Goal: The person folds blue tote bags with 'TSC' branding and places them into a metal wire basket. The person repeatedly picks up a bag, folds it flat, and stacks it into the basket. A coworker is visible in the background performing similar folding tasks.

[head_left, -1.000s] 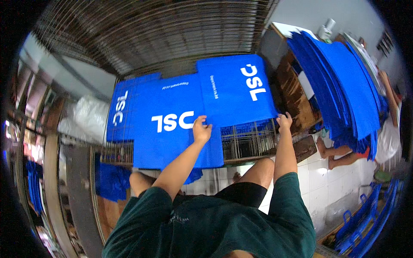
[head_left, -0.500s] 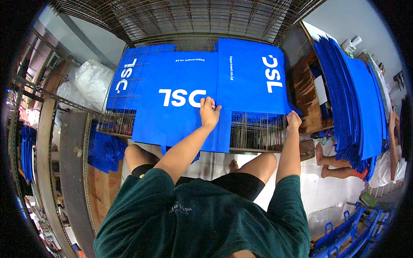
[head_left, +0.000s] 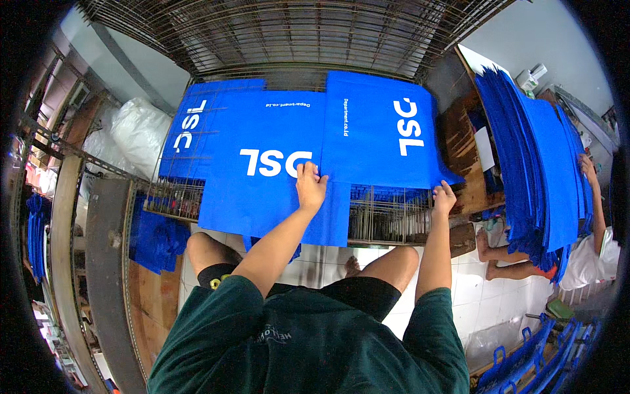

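Observation:
A printed blue fabric sheet [head_left: 367, 141] with white lettering lies at the right on a wire rack [head_left: 390, 213]. My left hand [head_left: 311, 187] has its fingers pinched at the near left corner of this sheet, over a second blue sheet [head_left: 256, 203]. At the near right corner my right hand [head_left: 443, 198] is closed on the edge, and a bit of cloth flares out beyond its fingers. The second sheet lies in the middle and overhangs the rack's near edge. Farther left, a third printed sheet [head_left: 187, 125] lies partly behind wires.
Raised wire shelves [head_left: 308, 43] slope over the far side. A tall stack of blue sheets [head_left: 531, 171] stands at the right, with another person's hand [head_left: 587, 167] beside it. White plastic bags [head_left: 138, 134] sit at the left. Blue bags with handles [head_left: 525, 361] are at the lower right.
The view has shifted slightly, so the rack sits lower in it. Both my hands stay at the right sheet's near corners. The other person's hand has moved up along the stack.

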`<state>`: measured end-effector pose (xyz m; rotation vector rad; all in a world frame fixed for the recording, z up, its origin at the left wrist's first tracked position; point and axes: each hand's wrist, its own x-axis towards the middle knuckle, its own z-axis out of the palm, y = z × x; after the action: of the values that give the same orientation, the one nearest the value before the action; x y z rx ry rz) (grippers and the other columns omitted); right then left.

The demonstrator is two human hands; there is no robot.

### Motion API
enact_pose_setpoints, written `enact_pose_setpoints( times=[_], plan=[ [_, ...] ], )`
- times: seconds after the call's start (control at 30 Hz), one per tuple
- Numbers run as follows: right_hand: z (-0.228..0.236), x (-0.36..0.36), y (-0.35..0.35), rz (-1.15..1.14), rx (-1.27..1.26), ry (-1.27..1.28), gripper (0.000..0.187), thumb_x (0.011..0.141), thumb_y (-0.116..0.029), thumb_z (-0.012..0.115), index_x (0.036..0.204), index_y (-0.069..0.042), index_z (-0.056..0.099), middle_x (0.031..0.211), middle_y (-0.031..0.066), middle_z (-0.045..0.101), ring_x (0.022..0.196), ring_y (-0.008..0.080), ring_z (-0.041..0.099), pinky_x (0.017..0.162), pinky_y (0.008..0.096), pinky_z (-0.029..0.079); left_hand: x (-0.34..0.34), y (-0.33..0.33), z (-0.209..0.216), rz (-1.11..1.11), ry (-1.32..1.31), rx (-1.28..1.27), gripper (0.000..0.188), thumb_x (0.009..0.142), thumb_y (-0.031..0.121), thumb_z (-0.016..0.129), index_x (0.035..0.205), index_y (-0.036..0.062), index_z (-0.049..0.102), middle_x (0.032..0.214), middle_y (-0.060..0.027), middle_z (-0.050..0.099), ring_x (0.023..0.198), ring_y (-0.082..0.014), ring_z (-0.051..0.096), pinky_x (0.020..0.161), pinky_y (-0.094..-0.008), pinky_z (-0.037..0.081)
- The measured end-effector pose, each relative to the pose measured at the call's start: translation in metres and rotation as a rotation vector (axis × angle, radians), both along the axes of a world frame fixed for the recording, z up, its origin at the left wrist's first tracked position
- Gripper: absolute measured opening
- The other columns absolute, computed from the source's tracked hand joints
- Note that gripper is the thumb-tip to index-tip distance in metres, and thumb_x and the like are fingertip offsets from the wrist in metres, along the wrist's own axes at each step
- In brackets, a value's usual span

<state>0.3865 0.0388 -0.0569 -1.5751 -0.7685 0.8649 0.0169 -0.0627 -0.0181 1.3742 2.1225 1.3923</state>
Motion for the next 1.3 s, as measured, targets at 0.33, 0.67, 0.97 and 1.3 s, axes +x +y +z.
enact_pose_setpoints(
  times=[0.33, 0.67, 0.97, 1.3],
  plan=[
    [-0.007, 0.0, -0.011, 0.042, 0.015, 0.057, 0.046, 0.078, 0.003, 0.06, 0.123, 0.0, 0.051, 0.077, 0.0021, 0.057, 0.064, 0.0097, 0.05, 0.057, 0.0251, 0.041, 0.0, -0.005, -0.001, -0.011, -0.001, -0.044, 0.029, 0.065, 0.0, 0.073, 0.079, 0.0047, 0.049, 0.086, -0.0112, 0.048, 0.068, -0.0263, 0.057, 0.064, -0.0391, 0.049],
    [0.089, -0.012, -0.054, -0.069, 0.352, -0.461, 0.039, 0.078, -0.011, 0.068, 0.115, -0.006, 0.057, 0.068, 0.0045, 0.056, 0.062, 0.0141, 0.052, 0.062, 0.0281, 0.045, 0.011, -0.035, 0.048, -0.083, 0.314, 0.207, 0.029, 0.071, 0.025, 0.073, 0.086, 0.0062, 0.056, 0.091, -0.0128, 0.055, 0.088, -0.0326, 0.055, 0.075, -0.0403, 0.045],
    [0.276, 0.085, -0.056, -0.494, 0.678, -1.219, 0.017, 0.073, -0.011, 0.067, 0.088, -0.008, 0.062, 0.084, 0.0085, 0.059, 0.081, 0.0267, 0.054, 0.075, 0.0376, 0.043, -0.009, -0.144, 0.052, -0.302, 0.224, 0.15, 0.025, 0.071, 0.011, 0.071, 0.078, 0.0012, 0.05, 0.077, -0.011, 0.047, 0.07, -0.0266, 0.047, 0.061, -0.0357, 0.039],
    [0.292, 0.13, 0.011, -0.214, -0.01, -1.651, 0.042, 0.076, -0.033, 0.065, 0.115, -0.022, 0.056, 0.108, 0.005, 0.06, 0.112, 0.0271, 0.047, 0.09, 0.0454, 0.036, 0.001, -0.177, 0.041, -0.361, 0.168, 0.154, 0.023, 0.071, 0.012, 0.07, 0.078, 0.0015, 0.05, 0.077, -0.0094, 0.046, 0.066, -0.0226, 0.044, 0.055, -0.0328, 0.034]
  ],
)
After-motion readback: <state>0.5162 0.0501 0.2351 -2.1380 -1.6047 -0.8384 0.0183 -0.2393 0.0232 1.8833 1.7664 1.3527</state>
